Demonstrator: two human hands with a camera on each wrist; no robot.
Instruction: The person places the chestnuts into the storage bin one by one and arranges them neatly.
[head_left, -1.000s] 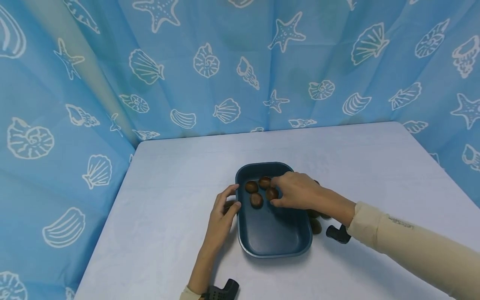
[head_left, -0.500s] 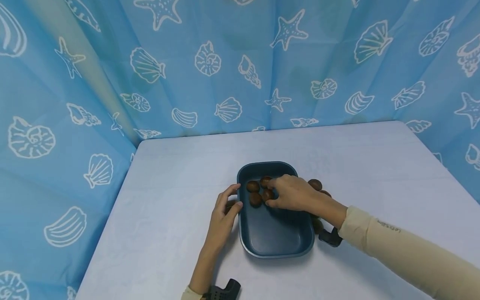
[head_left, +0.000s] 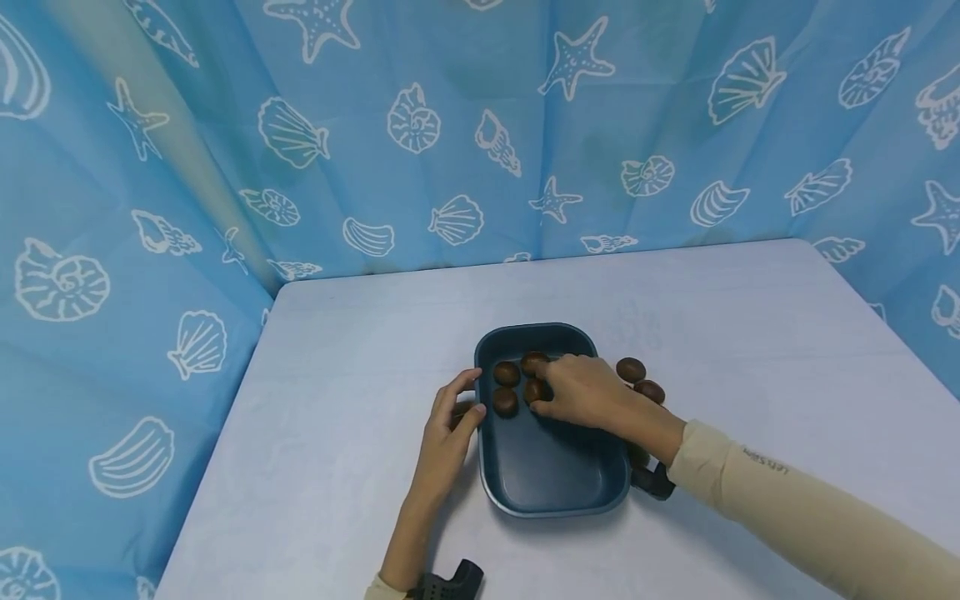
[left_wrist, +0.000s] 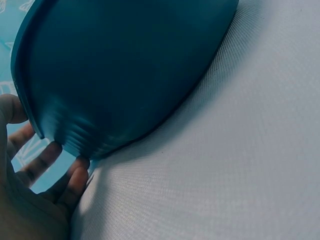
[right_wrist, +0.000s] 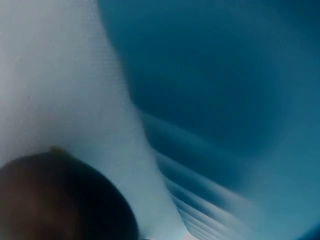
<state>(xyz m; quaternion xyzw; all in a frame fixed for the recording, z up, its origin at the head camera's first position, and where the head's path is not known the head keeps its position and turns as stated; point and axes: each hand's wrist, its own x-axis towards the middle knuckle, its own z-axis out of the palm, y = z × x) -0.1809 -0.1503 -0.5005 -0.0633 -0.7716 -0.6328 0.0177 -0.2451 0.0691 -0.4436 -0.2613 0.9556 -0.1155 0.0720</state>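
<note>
A dark blue-green tray with rounded corners sits mid-table. My left hand touches its left side, fingers spread against the outer wall under the rim, as the left wrist view shows. My right hand reaches over the right rim. Its thumb and index finger pinch a brown round thing, partly hidden by the fingers. Around it in the tray lie more brown round things: one at the back, one at the back left and one in front of that.
Outside the tray's right wall are several more brown round things, such as one at the back; my right wrist partly covers this group. A close brown thing fills the right wrist view's lower left corner. A blue shell-patterned curtain borders the white table.
My right hand has moved slightly left with the brown round thing in its fingers. The front-left brown thing has shifted a little left. My left hand stays at the tray's side.
</note>
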